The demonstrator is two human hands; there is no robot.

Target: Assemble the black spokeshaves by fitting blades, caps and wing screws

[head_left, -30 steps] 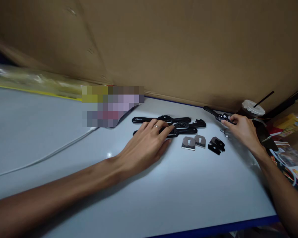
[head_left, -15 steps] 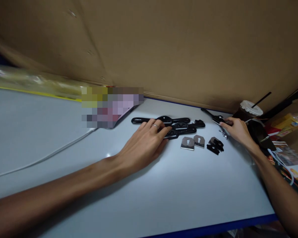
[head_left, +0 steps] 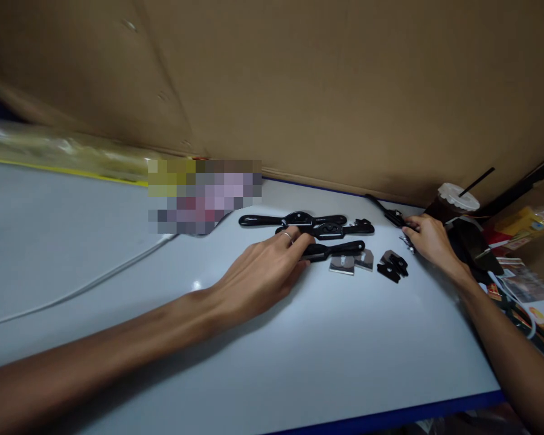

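My left hand (head_left: 274,266), a ring on one finger, is closed on a black spokeshave body (head_left: 339,248) just above the table. Two more black spokeshaves lie behind it: one at the back (head_left: 299,219) and a nearer one (head_left: 331,230). Under the held handle's edge sit two slotted steel blades (head_left: 343,264). Right of these, black cap plates (head_left: 392,267) overlap another blade. My right hand (head_left: 428,238) grips the near end of another spokeshave (head_left: 392,216) at the right. Small shiny screws (head_left: 407,243) are beside its fingers.
A lidded drink cup with a black straw (head_left: 457,196) stands at the back right. Packets, a spiral notebook (head_left: 528,287) and tools crowd the right side. A blurred-out phone-like object (head_left: 208,202) lies at left with a white cable (head_left: 95,279). A cardboard wall (head_left: 299,90) rises behind.
My left hand has drawn its spokeshave slightly toward me and right, away from the other two, partly covering the blades. My right hand and its spokeshave have shifted only slightly.
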